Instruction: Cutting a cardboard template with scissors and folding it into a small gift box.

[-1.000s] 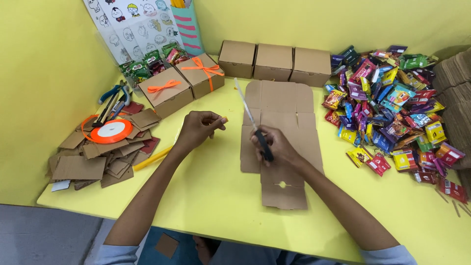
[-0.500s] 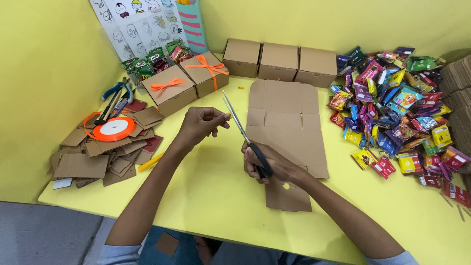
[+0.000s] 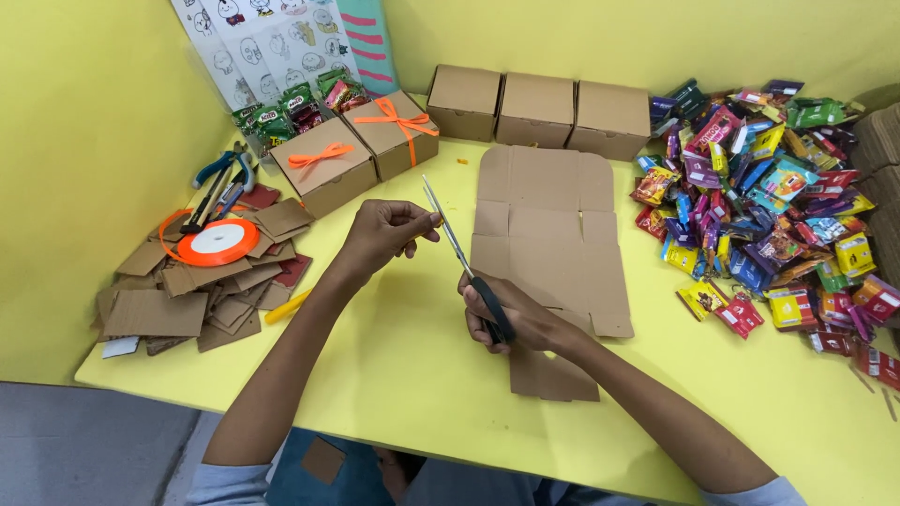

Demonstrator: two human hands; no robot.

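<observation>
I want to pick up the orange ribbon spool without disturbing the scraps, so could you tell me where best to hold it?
Probably by its round rim, coming straight down from above. The ribbon spool lies flat on the cardboard scraps, so its edge is open all round. Keep your fingers to its near side: pliers lie against its far edge, and a loose ribbon tail loops out on its left.

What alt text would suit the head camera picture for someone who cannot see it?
A person's right hand holds black-handled scissors over a yellow table, the left hand at the blade tips. Beside them lie a flat cardboard box blank, ribboned boxes, an orange ribbon spool and a heap of sweets.
</observation>
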